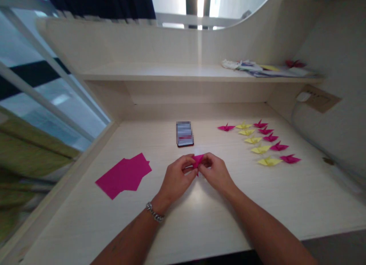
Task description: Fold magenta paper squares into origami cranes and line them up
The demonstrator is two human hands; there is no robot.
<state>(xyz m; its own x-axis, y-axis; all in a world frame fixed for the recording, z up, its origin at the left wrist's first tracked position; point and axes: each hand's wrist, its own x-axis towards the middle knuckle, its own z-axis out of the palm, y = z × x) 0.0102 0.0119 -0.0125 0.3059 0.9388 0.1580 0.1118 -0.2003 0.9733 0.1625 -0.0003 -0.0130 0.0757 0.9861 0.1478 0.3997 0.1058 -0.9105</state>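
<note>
Both hands meet over the middle of the pale wooden desk (200,219), pinching a small folded piece of magenta paper (197,161) between them. My left hand (177,176), with a metal bracelet at its wrist, grips the paper's left side. My right hand (215,172) holds its right side with curled fingers. The paper is partly hidden by the fingers.
A stack of flat magenta paper sheets (124,175) lies to the left. A phone (184,134) lies just beyond the hands. Several finished magenta and yellow paper cranes (264,145) stand in rows at the right. Papers (265,68) sit on the shelf above; a wall socket with a cable (303,96) is at right.
</note>
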